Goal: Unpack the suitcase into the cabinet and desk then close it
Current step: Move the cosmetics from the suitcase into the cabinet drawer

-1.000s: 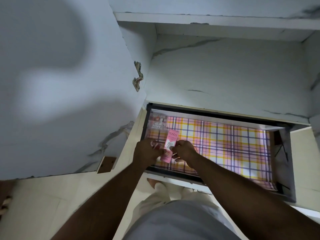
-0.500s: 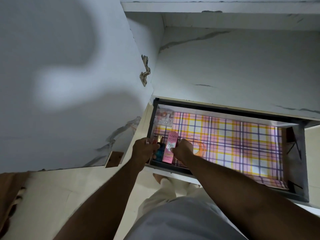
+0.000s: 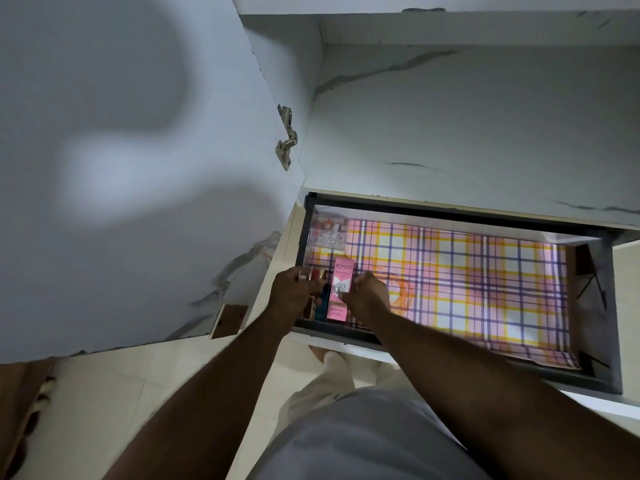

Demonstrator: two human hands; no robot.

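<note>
While both arms reach down into the drawer (image 3: 460, 216), the left hand (image 3: 294, 292) grips small bottles (image 3: 77, 274) and the right hand (image 3: 369, 296) pinches the pink box (image 3: 341, 289).

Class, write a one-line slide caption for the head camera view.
Both hands, left hand and right hand, set a pink box into the plaid-lined drawer.

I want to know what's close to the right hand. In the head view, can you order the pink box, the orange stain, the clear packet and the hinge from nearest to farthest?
1. Pink box: the right hand touches it, on its left.
2. Orange stain: on the liner, just right of the hand.
3. Clear packet: drawer's far left corner.
4. Hinge: up on the cabinet door, outside the drawer.
</note>
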